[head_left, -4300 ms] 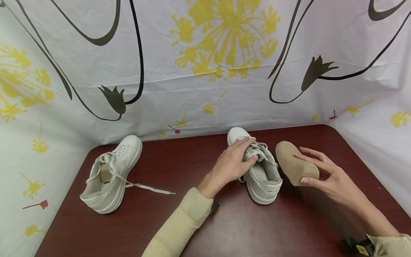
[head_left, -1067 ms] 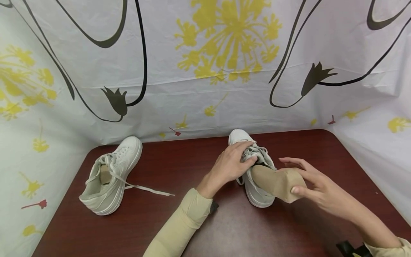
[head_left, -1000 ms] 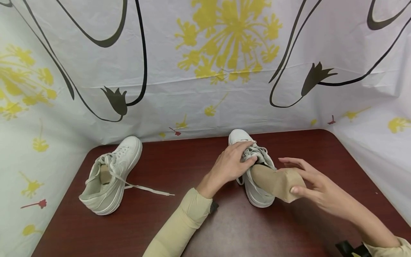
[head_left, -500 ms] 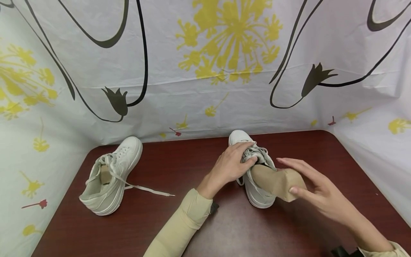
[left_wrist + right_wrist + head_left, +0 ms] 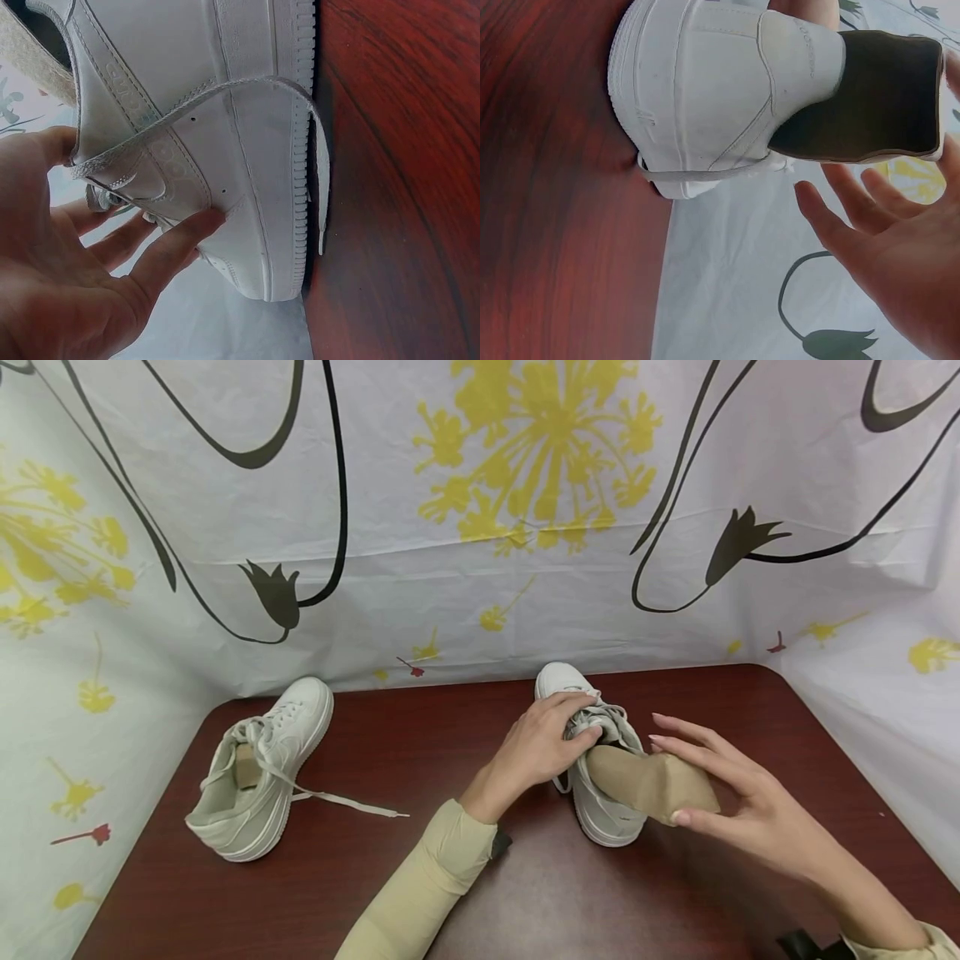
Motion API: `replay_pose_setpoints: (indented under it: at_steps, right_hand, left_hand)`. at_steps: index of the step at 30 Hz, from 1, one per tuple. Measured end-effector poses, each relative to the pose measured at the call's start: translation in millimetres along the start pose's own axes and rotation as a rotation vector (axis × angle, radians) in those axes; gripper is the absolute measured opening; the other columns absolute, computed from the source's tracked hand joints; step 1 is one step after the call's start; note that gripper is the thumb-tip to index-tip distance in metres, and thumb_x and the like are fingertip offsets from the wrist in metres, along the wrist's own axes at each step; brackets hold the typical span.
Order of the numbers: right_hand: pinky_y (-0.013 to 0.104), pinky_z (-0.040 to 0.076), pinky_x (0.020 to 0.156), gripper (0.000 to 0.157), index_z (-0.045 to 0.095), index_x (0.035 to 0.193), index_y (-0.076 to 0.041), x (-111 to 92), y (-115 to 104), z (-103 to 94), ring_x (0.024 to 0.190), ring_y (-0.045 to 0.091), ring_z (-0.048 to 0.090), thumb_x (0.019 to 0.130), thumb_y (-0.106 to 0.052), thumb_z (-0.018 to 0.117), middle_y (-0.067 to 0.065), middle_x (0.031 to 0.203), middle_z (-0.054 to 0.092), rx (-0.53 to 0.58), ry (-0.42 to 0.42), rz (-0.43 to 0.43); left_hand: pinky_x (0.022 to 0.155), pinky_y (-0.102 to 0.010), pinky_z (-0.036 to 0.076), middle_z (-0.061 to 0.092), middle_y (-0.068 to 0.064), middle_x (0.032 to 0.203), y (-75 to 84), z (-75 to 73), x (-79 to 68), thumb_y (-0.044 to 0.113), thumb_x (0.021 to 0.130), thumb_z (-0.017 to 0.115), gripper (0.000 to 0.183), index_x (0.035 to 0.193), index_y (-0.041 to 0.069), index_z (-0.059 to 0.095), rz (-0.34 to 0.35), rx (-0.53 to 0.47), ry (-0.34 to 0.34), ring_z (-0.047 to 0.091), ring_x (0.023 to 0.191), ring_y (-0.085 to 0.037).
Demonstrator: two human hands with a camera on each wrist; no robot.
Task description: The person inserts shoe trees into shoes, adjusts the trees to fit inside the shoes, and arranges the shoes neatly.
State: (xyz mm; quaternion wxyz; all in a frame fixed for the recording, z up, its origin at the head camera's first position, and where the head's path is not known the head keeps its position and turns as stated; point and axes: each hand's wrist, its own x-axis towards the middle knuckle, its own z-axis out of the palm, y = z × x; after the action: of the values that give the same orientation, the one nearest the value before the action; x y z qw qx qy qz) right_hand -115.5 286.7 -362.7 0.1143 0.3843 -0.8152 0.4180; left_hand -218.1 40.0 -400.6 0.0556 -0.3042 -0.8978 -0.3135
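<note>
In the head view a white lace-up sneaker (image 5: pixel 611 822) sits at the right of the table, toe to the back. A tan, hollow, foot-shaped shoe insert (image 5: pixel 622 777) lies partly in its opening; its squared heel end sticks out to the right. My left hand (image 5: pixel 536 743) grips the sneaker over the tongue and laces; the left wrist view shows its fingertips on the upper (image 5: pixel 247 180). My right hand (image 5: pixel 757 802) is beside the insert, thumb tip at the heel corner and fingers stretched out. The right wrist view shows the insert's dark hollow side (image 5: pixel 877 97).
At the left of the dark red table (image 5: pixel 405 893) stands a second white sneaker (image 5: pixel 277 752), a tan piece (image 5: pixel 246 767) inside it. Its loose lace (image 5: pixel 352 804) trails right. A white patterned cloth (image 5: pixel 480 635) rises behind the table and at both sides.
The shoe insert has gone from beside the right sneaker into its opening. Lately my right fingers have straightened and spread and the thumb has slid lower on the heel end. My left hand stays put.
</note>
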Motion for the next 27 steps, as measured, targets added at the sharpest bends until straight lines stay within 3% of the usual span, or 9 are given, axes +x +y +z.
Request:
replay_pose_setpoints:
  at_steps: [10,17,24,27]
  right_hand:
    - [0.016,0.037,0.1,0.079,0.051,0.14,0.004,2.6,5.4,2.4,0.139,0.024,0.038,0.067,0.011,0.083,0.022,0.152,0.038,0.009,-0.015,0.05]
    - [0.014,0.047,0.091,0.08,0.049,0.142,0.003,4.0,3.1,2.5,0.14,0.018,0.038,0.069,0.015,0.08,0.02,0.154,0.035,0.044,-0.027,0.094]
    - [0.019,0.053,0.085,0.078,0.047,0.147,-0.005,2.3,-1.5,6.1,0.137,0.01,0.04,0.077,0.011,0.078,0.008,0.158,0.03,0.05,-0.053,0.239]
    - [0.021,0.054,0.084,0.076,0.047,0.147,-0.006,4.0,-1.2,7.1,0.136,0.008,0.041,0.079,0.01,0.077,0.007,0.16,0.028,0.046,-0.059,0.26]
  left_hand:
    - [0.106,-0.028,0.042,0.056,0.005,0.141,0.3,-0.4,1.2,0.038,0.097,0.061,0.042,0.136,0.023,0.061,0.0,0.007,0.009,0.049,0.132,-0.009]
    - [0.106,-0.028,0.042,0.056,0.005,0.141,0.2,-1.3,1.3,0.038,0.098,0.061,0.041,0.136,0.023,0.061,0.004,0.005,0.012,0.049,0.132,-0.009]
    - [0.106,-0.029,0.042,0.055,0.006,0.142,0.2,0.0,-0.7,0.04,0.098,0.06,0.041,0.136,0.024,0.061,-0.017,0.001,-0.002,0.049,0.132,-0.01]
    - [0.106,-0.03,0.042,0.055,0.006,0.142,0.5,0.3,-0.8,0.039,0.098,0.06,0.041,0.136,0.024,0.061,-0.022,-0.005,-0.002,0.048,0.132,-0.01]
